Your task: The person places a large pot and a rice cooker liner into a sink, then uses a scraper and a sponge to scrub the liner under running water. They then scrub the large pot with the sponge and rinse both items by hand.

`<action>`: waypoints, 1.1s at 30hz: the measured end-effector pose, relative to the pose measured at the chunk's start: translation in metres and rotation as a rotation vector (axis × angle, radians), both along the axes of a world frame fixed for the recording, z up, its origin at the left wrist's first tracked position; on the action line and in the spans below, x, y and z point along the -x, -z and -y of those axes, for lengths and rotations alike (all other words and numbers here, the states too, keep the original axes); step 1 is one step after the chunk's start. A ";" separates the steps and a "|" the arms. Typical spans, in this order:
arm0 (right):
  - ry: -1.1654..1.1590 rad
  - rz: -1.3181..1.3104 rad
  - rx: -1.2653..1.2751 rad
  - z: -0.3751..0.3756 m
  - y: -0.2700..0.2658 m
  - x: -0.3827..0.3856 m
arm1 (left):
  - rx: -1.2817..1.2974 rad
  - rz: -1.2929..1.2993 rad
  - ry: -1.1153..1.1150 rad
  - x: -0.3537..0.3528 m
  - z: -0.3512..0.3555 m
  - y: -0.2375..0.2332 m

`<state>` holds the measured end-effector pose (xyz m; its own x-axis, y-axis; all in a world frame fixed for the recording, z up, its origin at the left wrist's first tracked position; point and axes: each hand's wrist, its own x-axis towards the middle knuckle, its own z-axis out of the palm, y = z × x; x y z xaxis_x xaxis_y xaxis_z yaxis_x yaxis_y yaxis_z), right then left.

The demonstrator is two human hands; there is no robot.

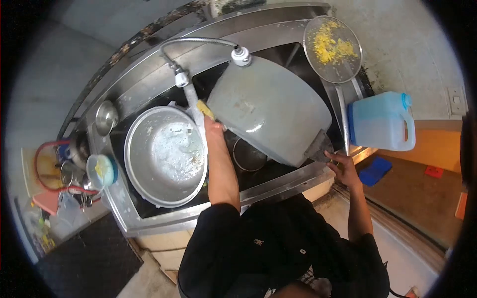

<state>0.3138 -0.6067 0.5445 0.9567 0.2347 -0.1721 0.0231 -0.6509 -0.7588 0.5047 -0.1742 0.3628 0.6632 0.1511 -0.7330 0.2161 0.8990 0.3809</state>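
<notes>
My left hand (214, 130) is closed on a yellow sponge (204, 109) beside the water stream, between the pot and the tub. Running water (193, 99) falls from the white tap nozzle (182, 78). A big grey plastic tub (278, 107) lies tilted in the sink, its broad side facing up. At its lower right corner my right hand (343, 169) pinches a dark grey scouring pad (318, 146), which touches the tub. The large metal pot (130, 164) on the left has foamy water in it.
A long-handled strainer (323, 72) with yellow scraps rests at the back right. Near it stands a jug of blue liquid (380, 121). A second nozzle (241, 56) hangs over the tub. Left are a metal bowl (107, 118) and a small plastic tub (101, 171).
</notes>
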 end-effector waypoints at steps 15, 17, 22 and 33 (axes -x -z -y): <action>-0.263 0.067 0.699 -0.135 -0.127 -0.109 | 0.122 0.080 -0.243 0.038 0.043 -0.033; -0.262 0.072 0.733 -0.152 -0.131 -0.111 | 0.155 0.091 -0.247 0.034 0.040 -0.032; -0.344 0.082 0.878 -0.189 -0.146 -0.122 | 0.170 0.185 -0.292 0.020 0.035 -0.005; -0.476 0.201 1.001 -0.243 -0.153 -0.163 | 0.225 0.170 -0.411 0.014 0.038 0.002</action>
<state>0.4765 -0.3636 0.6975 0.8385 0.4254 -0.3406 0.4941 -0.8571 0.1458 0.4909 -0.2120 0.3606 0.6951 0.2760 -0.6638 -0.2219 0.9607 0.1671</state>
